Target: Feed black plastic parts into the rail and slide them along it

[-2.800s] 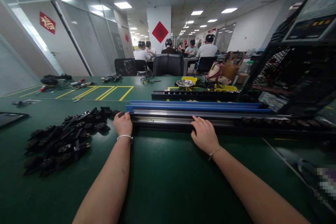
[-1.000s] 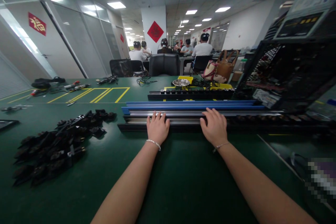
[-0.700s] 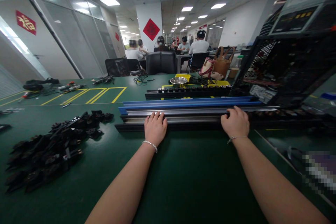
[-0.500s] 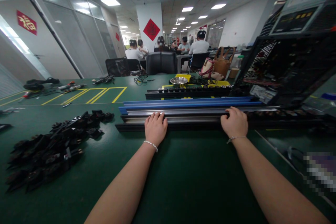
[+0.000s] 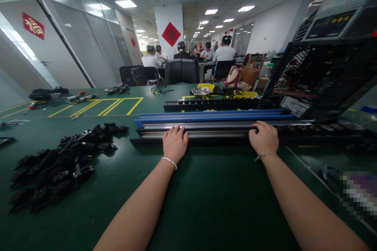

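Observation:
A long black rail (image 5: 218,141) with a metallic strip lies crosswise in front of me on the green table. My left hand (image 5: 174,143) rests over its left part, fingers bent across the top and thumb toward the right. Farther right, my right hand (image 5: 264,137) curls round the same rail, its fingertips partly hidden. Both hands are closed on the rail, which sits low on the table. Just behind it lie a silver-topped rail (image 5: 206,124) and a blue rail (image 5: 212,115), parallel and close together.
A heap of black parts (image 5: 64,164) lies on the left. Behind the rails are a black strip with a row of small parts (image 5: 212,104), a metal bowl (image 5: 201,91) and a yellow tray (image 5: 206,86). An opened computer case (image 5: 321,78) stands at right. People sit farther back.
The view has shifted very slightly. Both hands stay in the same places on the black rail.

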`<state>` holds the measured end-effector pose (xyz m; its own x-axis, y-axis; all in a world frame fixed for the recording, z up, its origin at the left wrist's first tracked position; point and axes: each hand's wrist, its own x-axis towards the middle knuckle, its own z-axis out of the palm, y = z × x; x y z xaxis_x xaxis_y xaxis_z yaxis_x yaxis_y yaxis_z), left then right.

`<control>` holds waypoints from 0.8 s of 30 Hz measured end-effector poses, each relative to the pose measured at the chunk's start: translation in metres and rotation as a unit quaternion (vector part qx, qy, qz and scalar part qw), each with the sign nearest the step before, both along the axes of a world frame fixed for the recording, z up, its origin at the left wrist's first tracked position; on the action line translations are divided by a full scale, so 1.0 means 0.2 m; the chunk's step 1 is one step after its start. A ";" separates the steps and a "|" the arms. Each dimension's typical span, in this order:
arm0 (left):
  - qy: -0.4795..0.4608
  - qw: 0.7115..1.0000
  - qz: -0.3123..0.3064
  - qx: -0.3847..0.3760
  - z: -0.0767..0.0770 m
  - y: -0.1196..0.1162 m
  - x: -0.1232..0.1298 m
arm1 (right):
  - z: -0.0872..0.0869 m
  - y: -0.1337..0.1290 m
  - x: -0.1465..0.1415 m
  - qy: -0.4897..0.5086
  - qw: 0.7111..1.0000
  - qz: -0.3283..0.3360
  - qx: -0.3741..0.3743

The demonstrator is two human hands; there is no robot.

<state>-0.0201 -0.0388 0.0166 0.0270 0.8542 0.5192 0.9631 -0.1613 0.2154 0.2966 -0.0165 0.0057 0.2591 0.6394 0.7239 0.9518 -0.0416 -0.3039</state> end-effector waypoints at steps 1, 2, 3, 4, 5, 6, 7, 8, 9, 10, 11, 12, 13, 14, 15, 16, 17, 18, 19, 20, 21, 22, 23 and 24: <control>-0.001 1.000 -0.001 0.000 0.00 0.00 0.00 | 0.00 0.00 0.00 0.001 1.000 -0.001 0.000; -0.001 1.000 -0.001 0.000 0.00 0.00 0.00 | 0.00 0.00 0.00 0.003 1.000 -0.002 0.001; -0.002 1.000 -0.001 -0.001 0.00 0.00 0.00 | 0.00 0.00 0.00 0.005 1.000 -0.002 0.002; -0.004 1.000 -0.001 -0.002 0.00 0.00 0.00 | 0.00 0.00 0.00 0.007 1.000 -0.002 0.003; -0.006 1.000 -0.001 -0.002 0.00 0.00 0.00 | 0.00 0.00 0.00 0.009 1.000 0.000 0.003; -0.007 1.000 0.000 -0.003 0.00 0.00 0.00 | 0.00 0.00 0.00 0.011 1.000 0.003 0.001; -0.007 1.000 0.000 -0.002 0.00 0.00 0.00 | 0.00 -0.01 0.00 0.010 1.000 0.008 -0.002; -0.006 1.000 0.000 -0.002 0.00 0.00 0.00 | 0.00 -0.01 -0.01 0.007 1.000 0.013 -0.007; -0.005 1.000 0.000 -0.001 0.00 0.00 0.00 | 0.01 -0.01 -0.01 0.004 1.000 0.018 -0.012; -0.003 1.000 0.000 0.000 0.00 0.00 0.00 | 0.01 -0.01 -0.02 0.000 1.000 0.021 -0.016; -0.001 1.000 0.000 0.001 0.00 0.00 0.00 | 0.01 -0.01 -0.02 -0.003 1.000 0.022 -0.019; 0.000 1.000 -0.001 0.002 0.00 0.00 0.00 | 0.01 -0.02 -0.03 -0.006 1.000 0.022 -0.020; 0.000 1.000 -0.001 0.003 0.00 0.00 0.00 | 0.01 -0.02 -0.03 -0.008 0.999 0.023 -0.022; 0.000 1.000 -0.001 0.004 0.00 0.00 0.00 | 0.01 -0.02 -0.04 -0.010 0.999 0.024 -0.022; 0.000 1.000 -0.002 0.004 0.00 0.00 0.00 | 0.01 -0.02 -0.04 -0.011 0.999 0.026 -0.021; 0.000 1.000 -0.002 0.004 0.00 0.00 0.00 | 0.01 -0.02 -0.04 -0.013 0.999 0.029 -0.021; 0.001 1.000 -0.001 0.004 -0.01 0.00 0.00 | 0.01 -0.02 -0.04 -0.015 0.999 0.034 -0.020; 0.002 1.000 0.001 0.003 -0.01 0.00 0.00 | 0.01 -0.02 -0.05 -0.018 0.999 0.039 -0.018; 0.004 1.000 0.003 0.003 -0.01 0.00 0.00 | 0.01 -0.01 -0.05 -0.019 0.999 0.046 -0.015; 0.006 1.000 0.005 0.004 -0.01 0.00 0.00 | 0.01 -0.01 -0.05 -0.020 0.998 0.052 -0.012; 0.009 1.000 0.006 0.005 -0.01 0.00 0.00 | 0.00 -0.01 -0.05 -0.022 0.998 0.059 -0.009; 0.011 1.000 0.007 0.006 -0.01 0.00 0.00 | 0.00 -0.01 -0.06 -0.023 0.998 0.064 -0.006; 0.012 1.000 0.007 0.007 -0.01 0.00 0.00 | 0.00 -0.01 -0.06 -0.025 0.997 0.068 -0.005; 0.013 1.000 0.006 0.008 -0.01 0.00 0.00 | 0.00 0.00 -0.07 -0.026 0.997 0.069 -0.005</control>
<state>-0.0197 -0.0390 0.0148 0.0304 0.8465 0.5315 0.9703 -0.1526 0.1875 0.2835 -0.0174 0.0050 0.1296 0.6735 0.7278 0.9632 0.0889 -0.2538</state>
